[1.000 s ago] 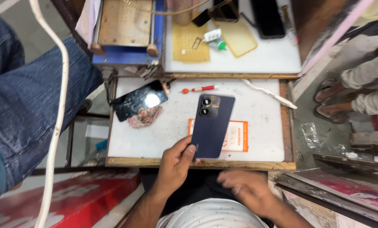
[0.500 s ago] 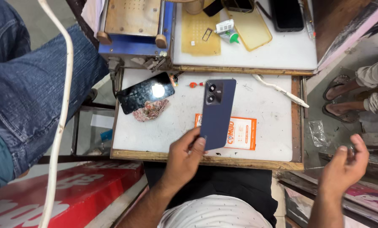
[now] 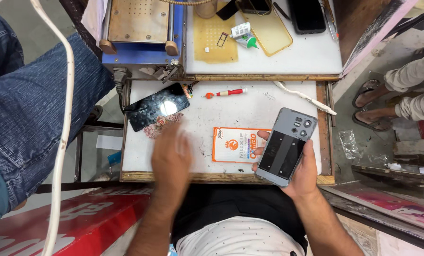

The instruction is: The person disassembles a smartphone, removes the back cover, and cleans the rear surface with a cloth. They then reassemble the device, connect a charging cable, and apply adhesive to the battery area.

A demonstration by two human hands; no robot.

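My right hand (image 3: 303,174) grips a grey phone (image 3: 285,146) by its lower end, camera side up, with a black panel across its back. It hovers over the right front part of the white work table (image 3: 250,111). Blurred and flat, my left hand (image 3: 171,156) is over the table's left front with fingers apart and nothing in it. Just beyond its fingertips are a pinkish cloth (image 3: 151,129) and a black phone screen (image 3: 157,105). An orange and white packet (image 3: 234,144) lies between my hands.
A red screwdriver (image 3: 226,93) and a white tool (image 3: 306,98) lie at the table's back. Behind them, the upper shelf (image 3: 311,54) holds a yellow case (image 3: 265,28), a black phone (image 3: 309,14) and a blue machine (image 3: 138,33). A person's jeans-clad leg (image 3: 27,104) is left; sandalled feet (image 3: 375,114) are right.
My left hand held a dark phone over the table and now hovers free and blurred. My right hand, free before, now holds a grey phone at the right.
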